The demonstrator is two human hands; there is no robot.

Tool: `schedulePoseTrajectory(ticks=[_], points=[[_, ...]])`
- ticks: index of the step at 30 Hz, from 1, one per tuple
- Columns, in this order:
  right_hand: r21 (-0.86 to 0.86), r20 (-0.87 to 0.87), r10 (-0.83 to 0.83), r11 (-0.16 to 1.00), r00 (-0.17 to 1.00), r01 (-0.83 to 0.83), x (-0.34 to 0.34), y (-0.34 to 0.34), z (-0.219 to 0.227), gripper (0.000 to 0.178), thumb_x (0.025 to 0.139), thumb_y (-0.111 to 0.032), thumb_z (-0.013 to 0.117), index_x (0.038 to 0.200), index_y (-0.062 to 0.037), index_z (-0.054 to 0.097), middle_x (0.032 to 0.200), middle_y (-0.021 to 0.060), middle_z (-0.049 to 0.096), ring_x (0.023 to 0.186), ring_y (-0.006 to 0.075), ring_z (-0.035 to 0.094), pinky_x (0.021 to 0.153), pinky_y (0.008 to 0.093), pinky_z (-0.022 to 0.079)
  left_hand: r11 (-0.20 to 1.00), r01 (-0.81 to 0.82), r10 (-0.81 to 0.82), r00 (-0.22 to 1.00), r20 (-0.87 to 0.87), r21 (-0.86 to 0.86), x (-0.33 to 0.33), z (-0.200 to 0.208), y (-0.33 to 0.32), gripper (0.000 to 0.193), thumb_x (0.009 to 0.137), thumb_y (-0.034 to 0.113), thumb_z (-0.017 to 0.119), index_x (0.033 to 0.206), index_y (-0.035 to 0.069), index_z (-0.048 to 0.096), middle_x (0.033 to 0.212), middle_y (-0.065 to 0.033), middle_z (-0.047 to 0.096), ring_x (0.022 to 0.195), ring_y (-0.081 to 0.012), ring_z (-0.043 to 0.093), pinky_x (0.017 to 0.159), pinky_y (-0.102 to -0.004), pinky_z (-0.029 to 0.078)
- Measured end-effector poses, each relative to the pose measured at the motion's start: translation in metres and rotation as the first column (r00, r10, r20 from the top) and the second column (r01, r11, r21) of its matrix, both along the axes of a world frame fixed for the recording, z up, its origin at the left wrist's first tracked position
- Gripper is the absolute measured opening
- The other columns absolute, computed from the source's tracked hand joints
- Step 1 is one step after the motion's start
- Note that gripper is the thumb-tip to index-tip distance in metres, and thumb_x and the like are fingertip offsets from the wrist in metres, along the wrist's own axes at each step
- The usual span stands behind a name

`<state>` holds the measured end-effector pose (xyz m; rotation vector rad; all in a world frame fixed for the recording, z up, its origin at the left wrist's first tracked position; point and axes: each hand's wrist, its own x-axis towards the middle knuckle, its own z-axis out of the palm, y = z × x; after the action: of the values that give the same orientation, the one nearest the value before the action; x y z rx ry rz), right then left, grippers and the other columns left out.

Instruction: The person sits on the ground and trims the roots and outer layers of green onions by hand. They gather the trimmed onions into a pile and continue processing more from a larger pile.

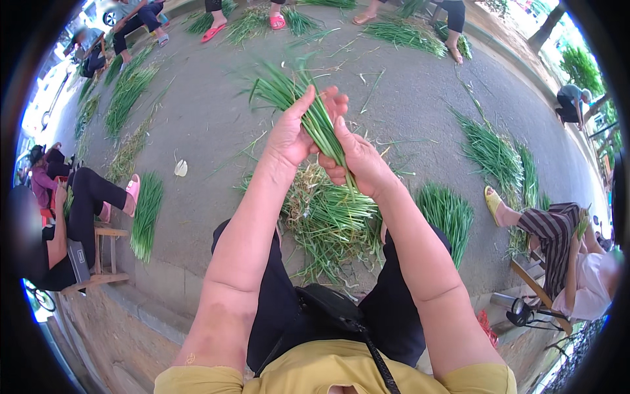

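A bunch of long green garlic chives [319, 128] slants in front of me, its leafy tips up and to the left, blurred by motion. My left hand [291, 134] closes round the middle of it, thumb on top and fingertips showing at the far side. Lower down, my right hand [359, 159] grips the pale stalk end between thumb and fingers. Beneath my hands, a loose heap of chives [331, 223] mixed with yellowed leaves lies on the ground between my knees. A neater green pile [446, 220] rests beside my right knee.
More chive piles [489, 151] lie right, left and at the far side of the grey pavement [223, 98]. Seated people work around it, one on a wooden stool [105, 259] at left, another in striped trousers [558, 243] at right. My black bag [331, 305] rests on my lap.
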<state>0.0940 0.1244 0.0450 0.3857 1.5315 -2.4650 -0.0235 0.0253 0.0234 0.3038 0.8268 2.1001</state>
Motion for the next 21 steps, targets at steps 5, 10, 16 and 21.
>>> schedulePoseTrajectory(ticks=[5,10,16,21], points=[[-0.079,-0.066,-0.051,0.996,0.997,0.046,-0.007,0.013,-0.014,0.077,0.092,-0.065,0.020,0.118,-0.0020,0.055,0.111,0.0126,0.062,0.102,0.0225,0.059,0.085,0.0337,0.046,0.935,-0.284,0.261,0.956,0.130,0.211,-0.015,0.003,-0.015,0.018,0.093,0.023,0.056,0.099,0.006,0.057,0.087,-0.0073,0.064,0.091,-0.0248,0.062,0.083,-0.0440,0.052],[-0.276,0.040,-0.485,0.835,0.874,0.476,-0.010,0.008,-0.027,0.072,0.094,-0.063,0.021,0.123,-0.0053,0.051,0.130,0.0105,0.051,0.122,0.0233,0.044,0.099,0.0412,0.034,0.867,-0.461,0.447,0.887,0.114,0.192,-0.035,0.005,-0.031,0.018,0.091,0.023,0.059,0.098,0.007,0.054,0.077,-0.0037,0.057,0.076,-0.0218,0.060,0.075,-0.0407,0.053],[-0.426,0.093,-0.618,0.684,0.781,0.592,-0.027,-0.004,-0.040,0.059,0.098,-0.051,0.025,0.123,-0.0047,0.050,0.124,0.0111,0.053,0.114,0.0266,0.048,0.096,0.0438,0.036,0.926,-0.359,0.361,0.933,0.001,0.120,0.008,0.002,0.003,0.014,0.084,0.006,0.064,0.096,0.005,0.057,0.076,-0.0049,0.059,0.071,-0.0218,0.062,0.069,-0.0367,0.053],[-0.403,0.068,-0.650,0.676,0.757,0.617,-0.027,0.000,-0.033,0.052,0.100,-0.043,0.026,0.120,-0.0022,0.052,0.110,0.0118,0.060,0.101,0.0242,0.055,0.087,0.0406,0.044,0.941,-0.287,0.289,0.957,0.016,0.180,0.019,-0.007,0.007,0.023,0.083,0.004,0.065,0.104,0.004,0.056,0.085,-0.0074,0.062,0.081,-0.0235,0.063,0.082,-0.0379,0.051]])
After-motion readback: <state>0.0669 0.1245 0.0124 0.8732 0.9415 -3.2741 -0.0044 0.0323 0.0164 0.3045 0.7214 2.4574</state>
